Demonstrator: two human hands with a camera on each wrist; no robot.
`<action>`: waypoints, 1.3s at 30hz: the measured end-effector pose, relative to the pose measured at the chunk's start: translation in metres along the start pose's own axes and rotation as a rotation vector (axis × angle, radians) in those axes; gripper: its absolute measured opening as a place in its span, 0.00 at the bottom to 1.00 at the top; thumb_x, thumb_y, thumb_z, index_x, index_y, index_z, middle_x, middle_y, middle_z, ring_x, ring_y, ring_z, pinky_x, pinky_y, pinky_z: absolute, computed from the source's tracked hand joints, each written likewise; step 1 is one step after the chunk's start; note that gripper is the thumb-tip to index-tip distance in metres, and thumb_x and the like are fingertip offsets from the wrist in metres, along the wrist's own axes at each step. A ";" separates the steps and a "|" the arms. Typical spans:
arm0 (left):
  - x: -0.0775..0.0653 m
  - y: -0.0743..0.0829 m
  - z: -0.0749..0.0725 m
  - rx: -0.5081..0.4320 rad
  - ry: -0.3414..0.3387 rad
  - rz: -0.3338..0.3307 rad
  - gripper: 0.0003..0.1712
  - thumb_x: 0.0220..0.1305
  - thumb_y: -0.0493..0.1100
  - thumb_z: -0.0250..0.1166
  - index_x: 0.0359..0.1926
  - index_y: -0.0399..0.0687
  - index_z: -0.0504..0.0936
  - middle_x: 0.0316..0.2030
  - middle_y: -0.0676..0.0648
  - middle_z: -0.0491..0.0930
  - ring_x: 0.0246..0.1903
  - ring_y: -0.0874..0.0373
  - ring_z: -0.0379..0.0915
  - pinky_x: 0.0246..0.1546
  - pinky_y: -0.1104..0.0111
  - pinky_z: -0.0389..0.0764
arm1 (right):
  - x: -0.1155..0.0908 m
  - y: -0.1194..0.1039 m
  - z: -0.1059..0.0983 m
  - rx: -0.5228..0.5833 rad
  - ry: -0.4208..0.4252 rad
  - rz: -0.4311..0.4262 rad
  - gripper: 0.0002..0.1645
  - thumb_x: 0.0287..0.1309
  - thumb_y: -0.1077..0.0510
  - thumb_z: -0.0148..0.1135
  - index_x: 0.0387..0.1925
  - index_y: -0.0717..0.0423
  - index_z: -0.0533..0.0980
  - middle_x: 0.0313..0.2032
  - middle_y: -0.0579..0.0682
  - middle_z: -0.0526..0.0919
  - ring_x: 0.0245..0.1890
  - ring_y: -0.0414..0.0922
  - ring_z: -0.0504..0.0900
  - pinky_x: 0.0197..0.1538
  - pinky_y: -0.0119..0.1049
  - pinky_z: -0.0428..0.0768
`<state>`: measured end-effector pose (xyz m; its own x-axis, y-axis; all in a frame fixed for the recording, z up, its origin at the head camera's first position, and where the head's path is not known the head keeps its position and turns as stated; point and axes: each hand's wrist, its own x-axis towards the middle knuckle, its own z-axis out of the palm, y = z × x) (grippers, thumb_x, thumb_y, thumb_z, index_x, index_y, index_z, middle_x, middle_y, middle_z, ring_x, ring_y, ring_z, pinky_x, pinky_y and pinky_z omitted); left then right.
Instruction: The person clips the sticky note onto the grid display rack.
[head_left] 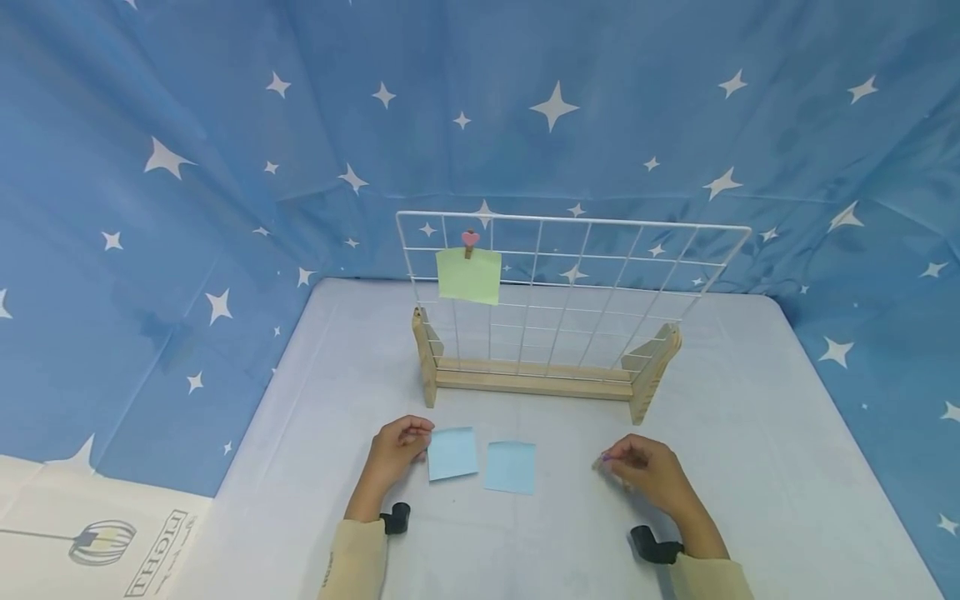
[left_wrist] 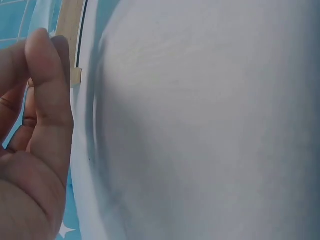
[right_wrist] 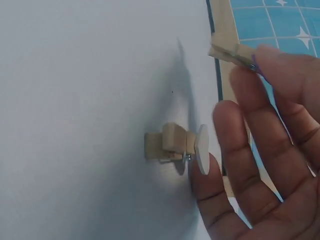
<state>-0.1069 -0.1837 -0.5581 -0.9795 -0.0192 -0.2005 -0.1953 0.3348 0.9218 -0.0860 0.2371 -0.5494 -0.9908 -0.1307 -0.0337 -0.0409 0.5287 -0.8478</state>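
Note:
A blue sticky note [head_left: 452, 454] is pinched at its upper left corner between the thumb and fingers of my left hand [head_left: 397, 450]. Just right of it, a second blue sticky note [head_left: 511, 467] lies on the white table. In the right wrist view, my right hand [right_wrist: 270, 145] pinches a small wooden clothespin [right_wrist: 225, 50] with a bit of purple by the thumb. Another wooden clothespin [right_wrist: 172, 140], with a pale disc on its end, is below the fingers. A green note [head_left: 468, 276] hangs on the white wire grid [head_left: 577, 254] from a heart-topped clothespin [head_left: 470, 242].
The grid stands upright in a wooden base [head_left: 532, 383] beyond both hands. Blue curtains [head_left: 555, 50] with white stars surround the table [head_left: 300, 467]. A cream printed cloth [head_left: 45, 500] is at the lower left.

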 end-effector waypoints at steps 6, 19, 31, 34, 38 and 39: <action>-0.002 0.005 -0.002 0.016 0.017 0.020 0.10 0.73 0.30 0.67 0.53 0.33 0.87 0.44 0.42 0.89 0.35 0.57 0.84 0.36 0.73 0.85 | 0.002 0.000 0.002 0.103 0.155 -0.071 0.15 0.59 0.76 0.75 0.45 0.69 0.80 0.37 0.58 0.91 0.38 0.32 0.86 0.44 0.20 0.82; -0.003 0.016 -0.008 -0.013 0.039 0.005 0.07 0.74 0.33 0.68 0.48 0.35 0.89 0.38 0.47 0.87 0.34 0.57 0.81 0.36 0.72 0.84 | 0.006 -0.008 0.001 0.159 0.292 -0.181 0.11 0.59 0.77 0.73 0.44 0.71 0.85 0.39 0.54 0.91 0.40 0.27 0.84 0.48 0.17 0.81; -0.009 0.033 -0.003 -0.086 0.085 0.115 0.10 0.74 0.34 0.69 0.51 0.33 0.88 0.41 0.43 0.87 0.37 0.60 0.81 0.34 0.71 0.86 | 0.009 -0.022 -0.001 0.198 0.313 -0.101 0.09 0.62 0.75 0.73 0.45 0.70 0.85 0.41 0.42 0.90 0.41 0.27 0.84 0.47 0.18 0.82; -0.008 0.040 -0.002 -0.092 0.081 0.131 0.09 0.74 0.34 0.70 0.51 0.33 0.89 0.42 0.43 0.87 0.38 0.59 0.82 0.35 0.70 0.87 | 0.010 -0.026 -0.002 0.210 0.313 -0.123 0.10 0.62 0.75 0.73 0.45 0.69 0.86 0.40 0.42 0.90 0.40 0.28 0.85 0.46 0.20 0.84; -0.007 0.046 0.000 -0.098 0.072 0.130 0.07 0.74 0.35 0.71 0.49 0.36 0.89 0.40 0.45 0.88 0.36 0.59 0.82 0.34 0.72 0.85 | 0.014 -0.030 -0.002 0.253 0.309 -0.176 0.11 0.61 0.76 0.73 0.45 0.73 0.85 0.40 0.39 0.90 0.39 0.34 0.89 0.46 0.22 0.85; -0.007 0.048 0.001 -0.098 0.073 0.130 0.07 0.74 0.35 0.71 0.48 0.36 0.89 0.40 0.45 0.88 0.35 0.59 0.81 0.34 0.73 0.84 | 0.015 -0.031 -0.002 0.262 0.308 -0.187 0.11 0.60 0.77 0.73 0.46 0.74 0.85 0.40 0.38 0.90 0.40 0.34 0.89 0.46 0.22 0.86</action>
<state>-0.1097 -0.1670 -0.5131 -0.9971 -0.0514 -0.0560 -0.0670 0.2458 0.9670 -0.0994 0.2211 -0.5226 -0.9632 0.0736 0.2584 -0.2282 0.2838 -0.9313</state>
